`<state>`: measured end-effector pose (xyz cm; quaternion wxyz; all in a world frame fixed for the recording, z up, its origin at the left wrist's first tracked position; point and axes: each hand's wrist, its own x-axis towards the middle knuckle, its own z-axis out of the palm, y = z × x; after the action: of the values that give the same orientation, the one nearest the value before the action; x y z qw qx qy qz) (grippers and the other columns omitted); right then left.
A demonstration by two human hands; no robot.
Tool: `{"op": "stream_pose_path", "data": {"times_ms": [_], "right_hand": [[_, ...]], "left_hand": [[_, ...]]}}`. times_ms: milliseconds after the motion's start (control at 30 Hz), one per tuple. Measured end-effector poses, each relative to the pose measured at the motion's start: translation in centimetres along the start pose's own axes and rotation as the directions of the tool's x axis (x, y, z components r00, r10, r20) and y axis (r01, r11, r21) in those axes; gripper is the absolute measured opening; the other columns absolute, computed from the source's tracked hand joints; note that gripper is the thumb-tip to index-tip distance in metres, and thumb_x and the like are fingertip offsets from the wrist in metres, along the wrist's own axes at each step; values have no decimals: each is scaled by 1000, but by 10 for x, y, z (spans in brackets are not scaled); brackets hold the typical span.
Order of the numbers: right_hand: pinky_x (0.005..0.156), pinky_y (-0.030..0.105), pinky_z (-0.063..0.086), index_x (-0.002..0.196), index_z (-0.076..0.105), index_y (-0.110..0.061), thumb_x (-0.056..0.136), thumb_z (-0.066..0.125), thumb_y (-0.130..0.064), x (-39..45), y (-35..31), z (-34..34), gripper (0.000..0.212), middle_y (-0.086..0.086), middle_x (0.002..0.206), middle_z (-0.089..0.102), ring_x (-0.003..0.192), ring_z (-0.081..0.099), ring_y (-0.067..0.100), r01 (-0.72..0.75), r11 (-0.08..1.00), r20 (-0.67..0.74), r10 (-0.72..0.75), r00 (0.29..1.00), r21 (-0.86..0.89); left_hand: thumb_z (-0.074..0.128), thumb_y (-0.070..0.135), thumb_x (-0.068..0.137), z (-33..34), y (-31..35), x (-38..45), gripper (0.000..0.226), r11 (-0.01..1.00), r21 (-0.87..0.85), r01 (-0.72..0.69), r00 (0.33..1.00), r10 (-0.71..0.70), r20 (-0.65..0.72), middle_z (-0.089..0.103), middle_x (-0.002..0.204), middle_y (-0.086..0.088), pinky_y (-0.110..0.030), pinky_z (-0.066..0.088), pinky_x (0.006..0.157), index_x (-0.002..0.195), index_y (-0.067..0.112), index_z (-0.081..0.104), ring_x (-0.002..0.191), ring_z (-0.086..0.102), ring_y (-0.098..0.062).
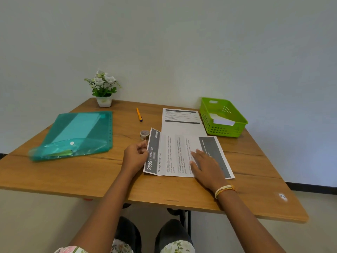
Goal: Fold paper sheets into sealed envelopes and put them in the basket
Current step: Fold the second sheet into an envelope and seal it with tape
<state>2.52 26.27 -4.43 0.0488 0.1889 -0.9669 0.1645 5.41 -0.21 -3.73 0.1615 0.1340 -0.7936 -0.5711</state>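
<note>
We have a printed sheet (pixel 175 154) mid-fold at the table's (pixel 91 176) near edge, not yet sealed. Our left hand (pixel 135 156) pinches its lifted left flap; our right hand (pixel 206 165) lies open, pressing it flat. Another sheet (pixel 180 119) waits behind; the basket (pixel 223 131) already holds folded paper.

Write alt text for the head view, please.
Left hand lifts the left edge of a printed sheet on a wooden table while the right hand presses it flat; a green basket holding folded paper sits behind.
</note>
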Motion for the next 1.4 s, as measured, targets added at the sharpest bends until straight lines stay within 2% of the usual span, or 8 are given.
{"op": "stream_pose_path", "data": {"times_ms": [233, 467, 667, 900, 1000, 1167, 1267, 1400], "right_hand": [[119, 35, 14, 150, 31, -24, 101, 32, -45, -5, 3, 1, 54, -2, 158, 26, 146, 20, 13, 19, 1000, -6, -19, 1000, -6], [117, 31, 13, 150, 30, -30, 99, 30, -50, -16, 4, 4, 54, -6, 158, 26, 146, 21, 11, 51, 999, -11, -51, 999, 1], [118, 33, 14, 150, 30, -29, 100, 31, -48, -18, 1, 1, 54, -5, 158, 26, 146, 20, 12, 48, 999, 2, -48, 999, -4], [119, 33, 13, 151, 28, -29, 100, 32, -48, -18, -2, -1, 54, -6, 159, 24, 146, 20, 11, 35, 999, 7, -35, 999, -1], [119, 33, 13, 151, 28, -29, 100, 32, -48, -19, -2, -1, 54, -6, 159, 24, 146, 20, 12, 32, 999, 8, -32, 999, -2], [118, 32, 14, 150, 30, -28, 100, 34, -47, -19, -3, -2, 54, -5, 158, 26, 146, 21, 12, 28, 1000, -2, -28, 1000, 7], [118, 32, 14, 150, 31, -28, 100, 34, -46, -20, -5, -2, 53, -5, 158, 27, 146, 22, 12, 27, 999, -6, -27, 1000, 19], [119, 35, 16, 149, 32, -29, 100, 34, -48, -20, -15, 2, 52, -5, 158, 27, 146, 22, 13, 16, 999, -17, -15, 1000, 44]], "left_hand": [[65, 4, 85, 0, 1, -4, 43, 998, 22, -56, 998, 55, 12, 68, 104, 4, -14, 51, 52, 124, 21, 62, 80, 63, 4], [64, 9, 88, 2, -2, -2, 37, 987, 151, -61, 997, 67, -34, 65, 113, -6, -32, 57, 68, 123, 20, 63, 88, 64, -13], [62, 8, 89, 2, -2, -4, 39, 988, 145, -55, 998, 60, -25, 64, 108, -5, -30, 56, 67, 126, 19, 61, 86, 63, -14], [56, 17, 95, -1, 6, -14, 47, 993, -90, -79, 997, 80, 6, 69, 85, 3, -20, 51, 49, 139, 30, 44, 70, 70, -10], [43, 23, 101, 1, 9, -18, 39, 985, -131, -111, 993, 116, 30, 70, 91, 1, -29, 56, 59, 140, 27, 44, 78, 69, -16], [44, 31, 100, 5, 7, -23, 34, 976, 16, -219, 963, 213, 167, 71, 105, 10, -31, 52, 86, 133, 32, 53, 96, 65, 0], [47, 41, 97, 8, 4, -23, 31, 940, 169, -296, 939, 255, 229, 65, 120, 16, -32, 50, 88, 126, 38, 59, 106, 59, -1], [50, 42, 95, 10, 3, -22, 34, 909, 263, -323, 933, 259, 249, 61, 122, 15, -33, 52, 85, 128, 36, 58, 103, 55, -1]]}}
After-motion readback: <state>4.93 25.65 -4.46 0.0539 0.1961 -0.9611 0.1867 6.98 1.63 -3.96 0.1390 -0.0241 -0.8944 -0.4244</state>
